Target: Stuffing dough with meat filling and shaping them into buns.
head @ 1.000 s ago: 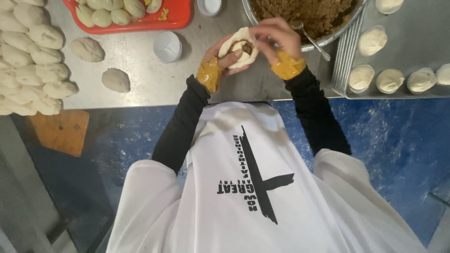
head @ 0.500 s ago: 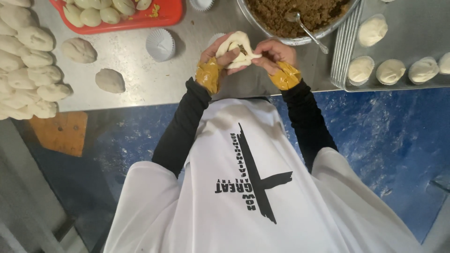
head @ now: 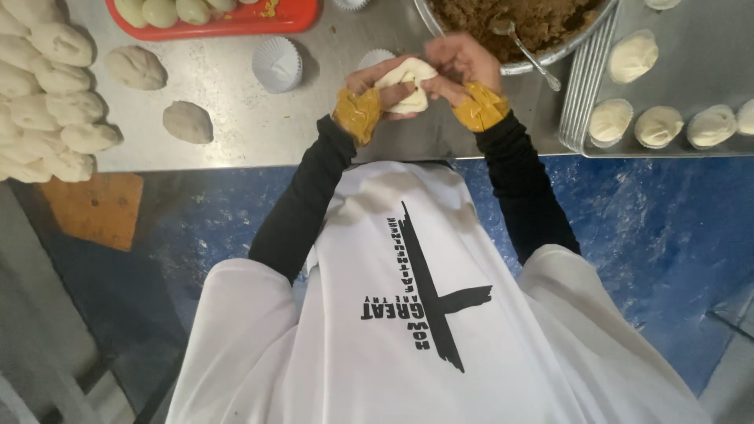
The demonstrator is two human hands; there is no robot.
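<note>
A steel table [head: 259,126] runs across the top of the frame; at its upper left sits a red tray [head: 236,23] holding pale dough balls, with a white paper cup [head: 276,63] just below it and two loose dough lumps [head: 187,122] further left; a heap of shaped dough pieces [head: 47,102] fills the far left edge. At upper centre a metal bowl [head: 550,55] holds brown filling [head: 518,20] with a spoon [head: 522,49] resting in it; to the right a metal tray [head: 675,145] carries filled buns in paper cups [head: 658,126]. Nothing stands between the hands and the bowl. The piece of dough [head: 404,82] sits at upper centre, just above the table edge; it is white, folded and creased. The left hand [head: 377,82] cups it from below and the right hand [head: 463,67] pinches its top, both closed on it; yellow tape wraps each wrist.
</note>
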